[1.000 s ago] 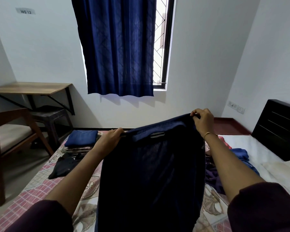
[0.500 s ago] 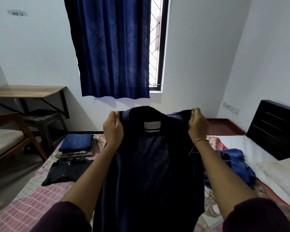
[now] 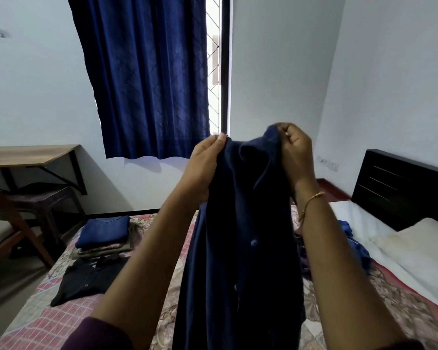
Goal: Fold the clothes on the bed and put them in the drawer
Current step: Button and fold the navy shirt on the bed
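A dark navy buttoned shirt (image 3: 240,248) hangs in the air in front of me, its collar up. My left hand (image 3: 204,165) grips its left shoulder and my right hand (image 3: 295,150) pinches its right shoulder; the two hands are close together. Below lies the bed (image 3: 61,322) with a patterned red cover. On its far left corner sits a pile of folded clothes (image 3: 104,236), blue on top. A black garment (image 3: 86,279) lies flat in front of that pile. Crumpled blue clothes (image 3: 357,246) lie on the bed to the right, partly hidden by my arm.
A black headboard (image 3: 400,188) and a white pillow (image 3: 420,251) are at the right. A wooden wall table (image 3: 28,154), a dark stool (image 3: 43,200) and a wooden chair (image 3: 3,231) stand at the left. A blue curtain (image 3: 147,79) covers the window ahead.
My hands have raised the navy shirt higher and drawn together, so the shirt now hangs narrow. The camera has tilted up and shifted right.
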